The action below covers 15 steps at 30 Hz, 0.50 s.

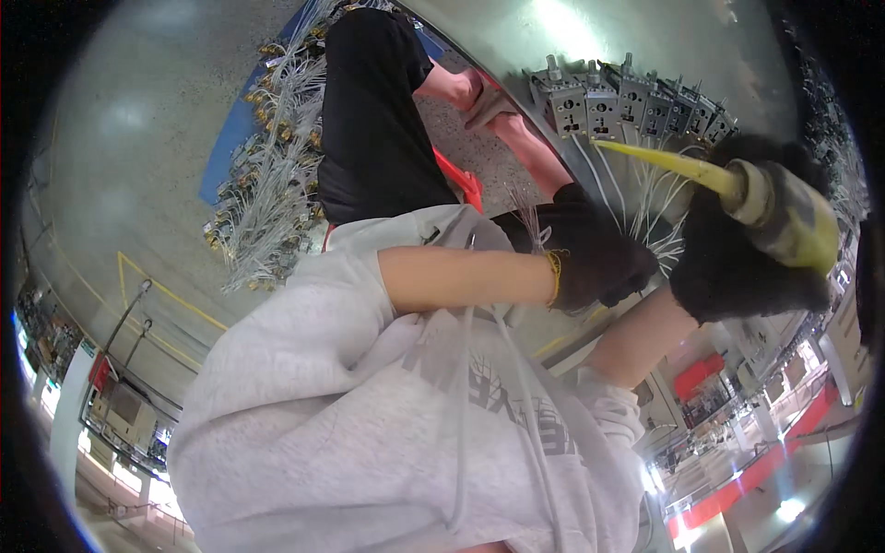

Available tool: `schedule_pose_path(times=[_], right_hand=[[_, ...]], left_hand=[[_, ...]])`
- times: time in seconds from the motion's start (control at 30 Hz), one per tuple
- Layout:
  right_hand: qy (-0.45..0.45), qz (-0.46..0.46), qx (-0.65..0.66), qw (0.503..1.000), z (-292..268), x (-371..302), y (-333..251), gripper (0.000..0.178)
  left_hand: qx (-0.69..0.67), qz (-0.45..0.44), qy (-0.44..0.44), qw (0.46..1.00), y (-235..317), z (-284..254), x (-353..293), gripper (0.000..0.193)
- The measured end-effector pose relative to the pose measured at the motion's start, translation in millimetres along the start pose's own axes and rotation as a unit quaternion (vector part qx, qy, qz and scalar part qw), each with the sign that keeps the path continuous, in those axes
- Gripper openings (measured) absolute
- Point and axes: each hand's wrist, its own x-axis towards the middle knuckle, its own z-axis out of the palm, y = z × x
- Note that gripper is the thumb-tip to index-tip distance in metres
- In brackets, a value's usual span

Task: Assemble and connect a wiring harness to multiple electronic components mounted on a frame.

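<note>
Floor (129,175), grey and speckled, marked with yellow lines and extending beneath the seated person. Hoodie (369,424), pale grey, filling the lower centre. Table (664,28), smooth and metallic, at the upper right; its near edge runs obliquely past the person's knees. Trousers (373,129), black, with bare ankles and a shoe (485,106) beyond. Sheet (224,152), blue, on the floor at the left, largely covered by bundles (277,198) of pale wire with brass-coloured ends. Blocks (636,100), grey metal with upright studs, standing side by side in a curved row on the table. Right hand (737,267), black-gloved, raised in front of the table; its fingers are closed around the bottle (800,221), whose yellowish body and grey collar lie tilted. Left hand (604,274), also gloved, beside the table edge, its forearm crossing the lap; whether the fingers grip anything cannot be told — the glove hides them. Red bar (461,178), between the legs. Nozzle (668,164), yellow and tapered, pointing left; its tip appears just beside the blocks — contact cannot be judged. Wires (671,247), white, fanning between blocks and left hand, partly obstructed by the right glove. Wristband (555,276), yellow, at the left cuff.
</note>
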Motion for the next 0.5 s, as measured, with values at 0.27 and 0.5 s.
schedule_pose_path(times=[0.27, 0.5], right_hand=[[-0.255, 0.15, 0.34, 0.893, -6.1, 11.1, 17.7, 0.103], [0.03, -0.005, 0.036, 0.999, 18.2, -15.0, 29.5, 0.09]], left_hand=[[0.116, 0.046, -0.043, 0.991, 12.2, -2.8, -9.4, 0.015], [0.241, 0.111, -0.054, 0.962, -21.8, -15.4, 18.5, 0.021]])
